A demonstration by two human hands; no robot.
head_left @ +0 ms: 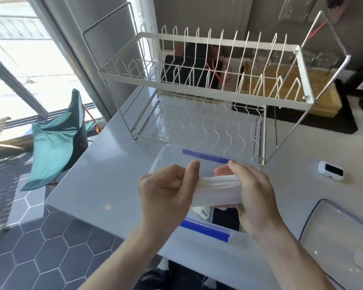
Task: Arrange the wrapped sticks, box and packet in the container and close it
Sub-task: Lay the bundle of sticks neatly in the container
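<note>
Wrapped sticks [216,190] gripped by both curled hands above container [166,158].

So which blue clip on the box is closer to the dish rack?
The far blue clip, just past the hands. It sits right beside the dish rack; the other blue clip is on the near edge.

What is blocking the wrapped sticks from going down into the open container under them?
Nothing visible. Both the left hand and right hand hold the wrapped sticks directly above the container, whose lid lies off to the right. A black box already sits inside, beneath them.
</note>
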